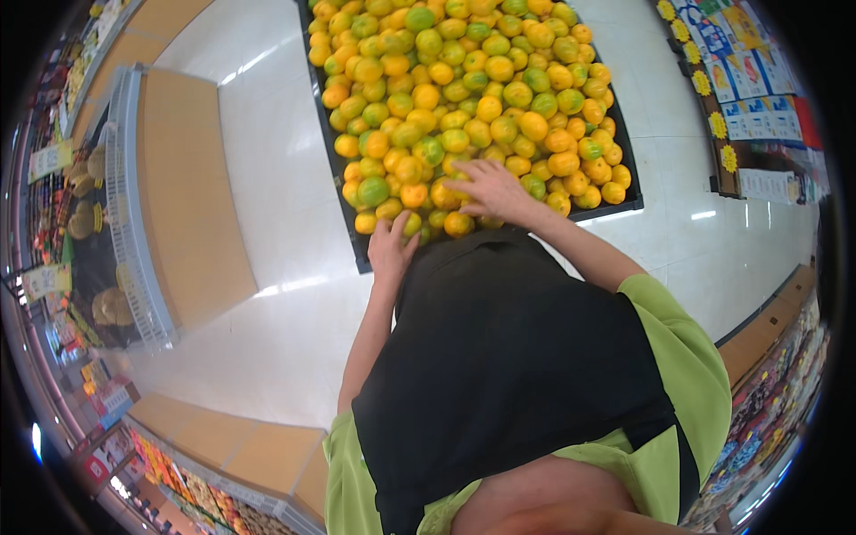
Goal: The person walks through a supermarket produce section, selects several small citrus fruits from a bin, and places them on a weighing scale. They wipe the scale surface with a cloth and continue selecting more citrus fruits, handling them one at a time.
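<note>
The right hand (490, 189) lies flat, fingers spread wide and pointing left, on round yellow-green citrus fruits (473, 98) heaped in a black bin (343, 192) whose long axis runs away from it. The left hand (390, 245) curls at the bin's near edge, fingertips on one fruit (411, 223); whether it grips is unclear. A black apron (508, 357) hides the bin's near rim beneath both hands.

Blue-white posters (744, 67) w/ yellow flower cutouts (715, 105), upper right wall. Yellowish price tags (49, 160) on left shelf rails. Coloured packages (192, 486) on bottom-left shelves; more at lower right (776, 392).
</note>
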`<state>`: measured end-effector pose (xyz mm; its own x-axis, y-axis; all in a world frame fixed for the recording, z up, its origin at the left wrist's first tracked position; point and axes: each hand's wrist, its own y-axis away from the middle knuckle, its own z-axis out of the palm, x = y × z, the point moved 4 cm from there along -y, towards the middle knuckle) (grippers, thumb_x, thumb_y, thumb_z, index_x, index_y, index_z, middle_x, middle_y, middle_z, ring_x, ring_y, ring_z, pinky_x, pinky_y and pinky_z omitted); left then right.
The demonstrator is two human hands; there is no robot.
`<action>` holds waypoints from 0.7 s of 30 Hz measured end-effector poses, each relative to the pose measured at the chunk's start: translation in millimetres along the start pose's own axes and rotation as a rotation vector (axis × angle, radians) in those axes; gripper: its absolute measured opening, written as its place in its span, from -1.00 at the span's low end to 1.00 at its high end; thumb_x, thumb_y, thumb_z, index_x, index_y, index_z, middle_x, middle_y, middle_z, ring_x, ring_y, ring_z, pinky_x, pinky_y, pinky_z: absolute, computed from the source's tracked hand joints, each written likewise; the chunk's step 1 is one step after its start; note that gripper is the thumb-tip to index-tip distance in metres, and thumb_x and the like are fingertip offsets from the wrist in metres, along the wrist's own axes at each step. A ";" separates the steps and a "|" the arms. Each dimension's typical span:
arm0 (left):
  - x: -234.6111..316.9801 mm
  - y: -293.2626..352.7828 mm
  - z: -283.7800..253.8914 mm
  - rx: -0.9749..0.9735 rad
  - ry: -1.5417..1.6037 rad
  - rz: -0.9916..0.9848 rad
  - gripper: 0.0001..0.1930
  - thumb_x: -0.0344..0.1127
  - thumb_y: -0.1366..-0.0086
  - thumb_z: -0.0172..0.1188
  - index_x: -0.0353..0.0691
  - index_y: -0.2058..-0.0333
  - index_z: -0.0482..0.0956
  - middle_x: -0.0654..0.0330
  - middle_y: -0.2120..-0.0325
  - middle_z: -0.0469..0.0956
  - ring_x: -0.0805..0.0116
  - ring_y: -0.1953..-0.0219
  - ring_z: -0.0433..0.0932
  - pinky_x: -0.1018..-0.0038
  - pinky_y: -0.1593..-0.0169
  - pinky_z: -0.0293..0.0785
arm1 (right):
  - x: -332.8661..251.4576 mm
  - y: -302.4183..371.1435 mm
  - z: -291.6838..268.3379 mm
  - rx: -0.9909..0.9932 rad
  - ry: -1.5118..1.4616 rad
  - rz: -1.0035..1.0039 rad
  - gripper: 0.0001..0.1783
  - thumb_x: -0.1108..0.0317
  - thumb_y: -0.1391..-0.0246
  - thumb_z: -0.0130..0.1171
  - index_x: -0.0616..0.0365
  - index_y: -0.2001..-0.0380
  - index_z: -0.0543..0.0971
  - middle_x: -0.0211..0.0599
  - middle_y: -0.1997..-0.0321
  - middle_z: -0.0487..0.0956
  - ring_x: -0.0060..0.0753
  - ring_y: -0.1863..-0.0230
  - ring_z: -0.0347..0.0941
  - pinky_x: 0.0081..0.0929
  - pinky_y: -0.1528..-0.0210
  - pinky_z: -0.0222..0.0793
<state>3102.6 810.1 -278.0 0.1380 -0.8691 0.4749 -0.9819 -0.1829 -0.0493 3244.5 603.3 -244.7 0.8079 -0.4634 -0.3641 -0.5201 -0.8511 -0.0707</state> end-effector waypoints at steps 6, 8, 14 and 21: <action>-0.6 1.2 9.0 0.157 -0.019 0.168 -0.46 -0.46 -0.09 0.30 0.05 -0.10 0.55 -0.06 -0.07 0.37 -0.09 -0.05 0.40 0.17 -0.11 0.40 | 68.8 -7.7 -38.6 0.427 0.052 0.262 -0.33 -0.01 -0.02 0.33 -0.08 -0.19 0.45 -0.13 -0.33 0.34 0.03 -0.31 0.26 -0.01 -0.28 0.21; 1.9 1.8 14.5 0.109 -0.088 0.254 -0.44 -0.47 -0.12 0.24 0.07 -0.14 0.52 -0.06 -0.15 0.31 -0.11 -0.13 0.33 0.11 -0.18 0.33 | 111.9 -18.8 -49.9 0.407 0.210 0.481 -0.31 -0.06 -0.05 0.30 -0.02 -0.21 0.44 -0.10 -0.34 0.32 0.06 -0.36 0.17 -0.02 -0.29 0.21; 23.6 -6.7 -12.2 0.028 -0.006 0.234 -0.48 -0.37 -0.14 0.33 -0.03 -0.13 0.51 -0.06 -0.12 0.36 -0.10 -0.19 0.32 0.07 -0.25 0.25 | 192.4 -36.6 -51.6 0.213 0.129 0.757 -0.23 -0.26 -0.05 0.24 0.11 -0.15 0.51 -0.18 -0.24 0.40 0.00 -0.29 0.21 -0.05 -0.21 0.35; 65.4 -154.3 1.8 -0.128 0.772 -0.081 -0.46 -0.30 -0.29 0.27 -0.23 -0.23 0.40 0.00 -0.10 0.44 0.01 -0.04 0.49 0.24 -0.11 0.44 | 222.8 -48.4 -51.8 0.199 -0.145 0.784 -0.02 -0.48 0.18 0.26 0.00 -0.17 0.52 -0.18 -0.09 0.58 -0.04 -0.06 0.52 -0.16 -0.08 0.46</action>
<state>3263.4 780.6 -240.9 0.1263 -0.2813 0.9513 -0.9865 -0.1365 0.0907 3464.0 528.4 -274.2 0.1525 -0.8576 -0.4911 -0.9691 -0.2273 0.0960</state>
